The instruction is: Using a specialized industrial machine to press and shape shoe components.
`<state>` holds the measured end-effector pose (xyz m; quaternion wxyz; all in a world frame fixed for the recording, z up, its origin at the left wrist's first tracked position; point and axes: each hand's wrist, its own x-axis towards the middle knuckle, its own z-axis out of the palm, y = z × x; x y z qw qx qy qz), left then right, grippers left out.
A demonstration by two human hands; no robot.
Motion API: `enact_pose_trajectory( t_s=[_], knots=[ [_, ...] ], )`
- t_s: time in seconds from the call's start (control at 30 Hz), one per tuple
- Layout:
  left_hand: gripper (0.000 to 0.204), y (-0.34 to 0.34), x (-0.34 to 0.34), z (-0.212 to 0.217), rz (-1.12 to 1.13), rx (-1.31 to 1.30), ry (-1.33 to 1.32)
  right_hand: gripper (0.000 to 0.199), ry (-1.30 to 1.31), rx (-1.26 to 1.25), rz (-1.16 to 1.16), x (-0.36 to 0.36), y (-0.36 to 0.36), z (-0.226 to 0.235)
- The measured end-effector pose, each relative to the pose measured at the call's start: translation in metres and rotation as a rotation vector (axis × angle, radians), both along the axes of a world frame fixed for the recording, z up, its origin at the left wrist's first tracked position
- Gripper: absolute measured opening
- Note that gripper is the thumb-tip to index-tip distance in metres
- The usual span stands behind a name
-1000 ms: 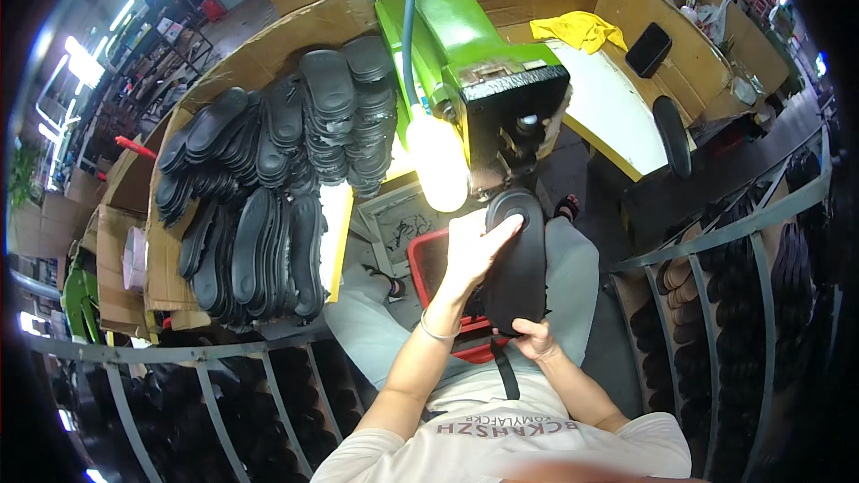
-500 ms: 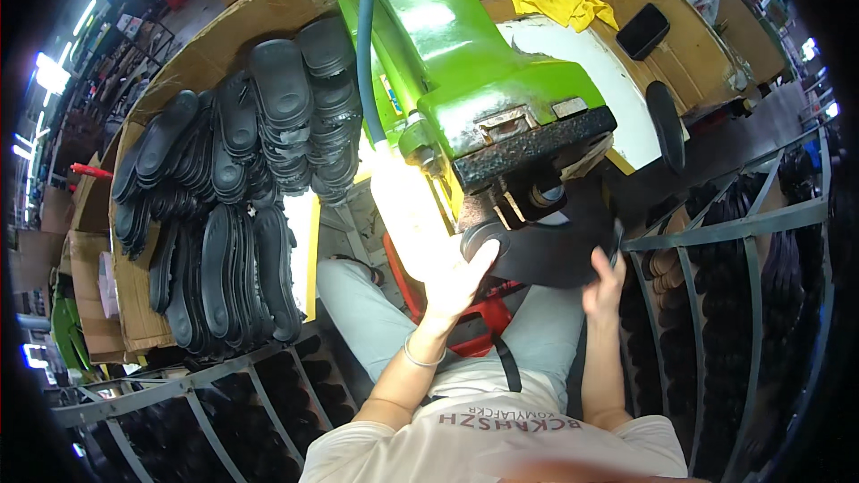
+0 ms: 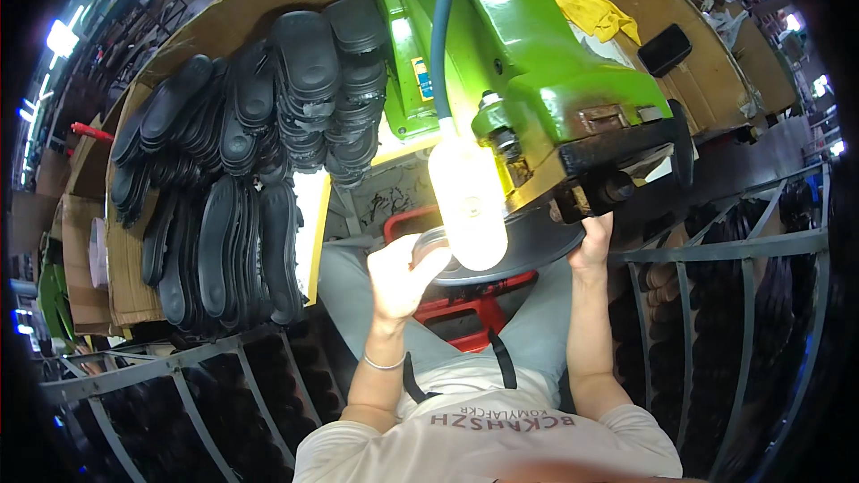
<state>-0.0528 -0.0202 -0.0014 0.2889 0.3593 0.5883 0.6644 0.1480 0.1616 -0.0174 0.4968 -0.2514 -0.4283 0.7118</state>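
A black shoe sole (image 3: pixel 537 249) lies crosswise under the head of a green machine (image 3: pixel 559 98). My left hand (image 3: pixel 403 279) grips its left end, thumb on top. At its right end, my right hand (image 3: pixel 592 243) is closed on the edge, fingers partly hidden behind the sole. A glowing lamp (image 3: pixel 467 201) on a blue-grey tube hangs in front of the sole and covers part of it. The dark lower part of the machine head (image 3: pixel 617 183) hides the sole's far edge, so I cannot tell whether they touch.
Stacks of black soles (image 3: pixel 309 58) fill a cardboard box (image 3: pixel 134 268) on the left. A yellow cloth (image 3: pixel 599 16) and a dark phone-like object (image 3: pixel 665 49) lie at the back right. Metal racks (image 3: pixel 716 250) loaded with dark items flank me. Red framework (image 3: pixel 470 317) sits below the sole.
Relative to my body, both hands have turned the sole so that it lies more level, its left end shifted left. The view has also shifted, moving the machine and lamp rightward.
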Motion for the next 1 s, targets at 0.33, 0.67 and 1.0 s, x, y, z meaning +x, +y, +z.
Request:
enact_pose_trajectory(
  t_s=[0.33, 0.67, 1.0],
  knots=[
    [0.021, -0.064, -0.013, -0.014, 0.109, -0.022, -0.379, 0.039, -0.019, -0.182, 0.083, -0.031, -0.052, 0.017],
    [0.028, -0.068, -0.013, -0.013, -0.448, -0.345, -0.003, 0.036, -0.225, 0.07, 0.177, -0.047, -0.054, 0.031],
    [0.025, 0.025, 0.048, -0.021, -0.099, -0.064, 0.023, 0.044, -0.461, 0.028, 0.289, -0.002, -0.102, 0.0]
  ],
)
